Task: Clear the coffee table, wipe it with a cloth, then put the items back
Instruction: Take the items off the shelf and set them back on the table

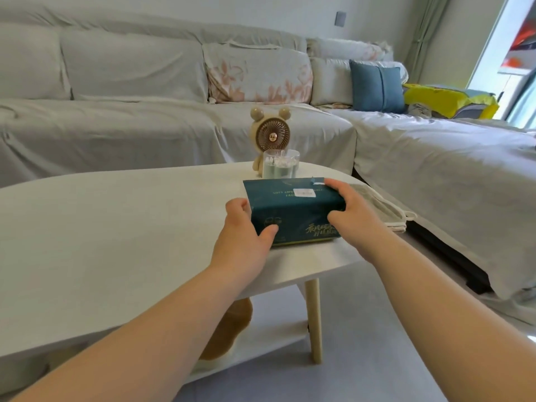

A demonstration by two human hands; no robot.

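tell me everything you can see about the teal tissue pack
A dark teal rectangular tissue pack in smooth wrapping, with pale lettering and a white sticker on top and gold characters on the front. It lies flat, long side toward the camera, near the right end of the white coffee table. The left hand grips its left end, the right hand its right end, thumbs on the front face.

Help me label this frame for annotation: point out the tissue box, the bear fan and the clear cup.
tissue box (298,220): head view, its teal front face.
bear fan (272,136): head view, centre of its grille.
clear cup (280,167): head view, its front wall.
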